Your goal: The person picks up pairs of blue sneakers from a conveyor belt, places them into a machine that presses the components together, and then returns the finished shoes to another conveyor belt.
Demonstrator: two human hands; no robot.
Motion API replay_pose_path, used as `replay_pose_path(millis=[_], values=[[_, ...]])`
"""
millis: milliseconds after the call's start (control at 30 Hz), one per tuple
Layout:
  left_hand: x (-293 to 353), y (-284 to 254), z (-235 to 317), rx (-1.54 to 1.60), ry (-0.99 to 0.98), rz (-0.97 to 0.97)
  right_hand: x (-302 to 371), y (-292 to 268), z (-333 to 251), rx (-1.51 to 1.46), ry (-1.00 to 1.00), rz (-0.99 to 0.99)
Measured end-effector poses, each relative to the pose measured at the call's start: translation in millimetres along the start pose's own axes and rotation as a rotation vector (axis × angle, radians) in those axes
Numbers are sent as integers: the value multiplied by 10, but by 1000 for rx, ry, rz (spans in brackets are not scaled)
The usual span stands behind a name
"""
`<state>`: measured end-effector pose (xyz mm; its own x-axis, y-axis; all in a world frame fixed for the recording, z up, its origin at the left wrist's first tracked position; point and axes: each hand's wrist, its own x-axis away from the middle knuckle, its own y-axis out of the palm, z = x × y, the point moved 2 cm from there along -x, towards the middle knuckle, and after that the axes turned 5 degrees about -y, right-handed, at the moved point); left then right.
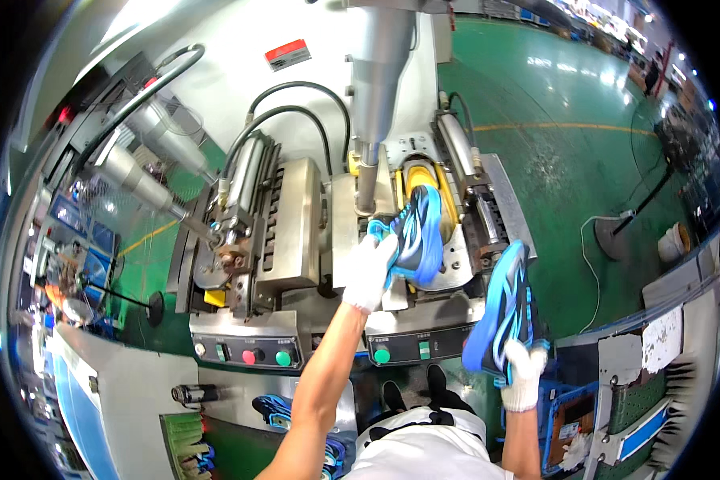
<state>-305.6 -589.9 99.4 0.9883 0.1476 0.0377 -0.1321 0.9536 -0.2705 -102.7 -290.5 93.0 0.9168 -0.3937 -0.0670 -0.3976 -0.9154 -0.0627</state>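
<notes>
My left hand [370,270], in a white glove, grips a black and blue sneaker [421,236] by its heel end. That sneaker is in the right-hand station of a metal press machine, in front of a yellow pad [421,174] that partly shows behind it. My right hand [525,373], also gloved, has its fingers closed on a second sneaker [502,300] of the same kind. This one stands toe up, at the machine's front right corner, with its blue sole to the left. Whether the first sneaker touches the pad cannot be made out.
A steel press column [380,80] comes down beside the left sneaker. Metal clamp cylinders [460,148] flank the station. Along the front edge runs a panel with a green button [382,354]. More sneakers [274,410] lie low at left. A brush rack [656,416] stands at right.
</notes>
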Motion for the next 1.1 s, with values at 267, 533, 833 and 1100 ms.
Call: replay_pose_path(millis=[267, 533, 833, 1100], values=[[2469, -1189, -116, 184, -384, 24, -2461, 1923, -255, -174, 364, -484], [4968, -1565, -632, -136, -943, 764, -3530, 2961, 1594, 1301, -1033, -845], [5259, -1621, -2187, -406, -971, 1442, -4070, 2656, 1448, 779, -12, -728], [5588, -1887, -2170, -138, -921, 1236, -435, 2158, 237, 328, -693, -652]])
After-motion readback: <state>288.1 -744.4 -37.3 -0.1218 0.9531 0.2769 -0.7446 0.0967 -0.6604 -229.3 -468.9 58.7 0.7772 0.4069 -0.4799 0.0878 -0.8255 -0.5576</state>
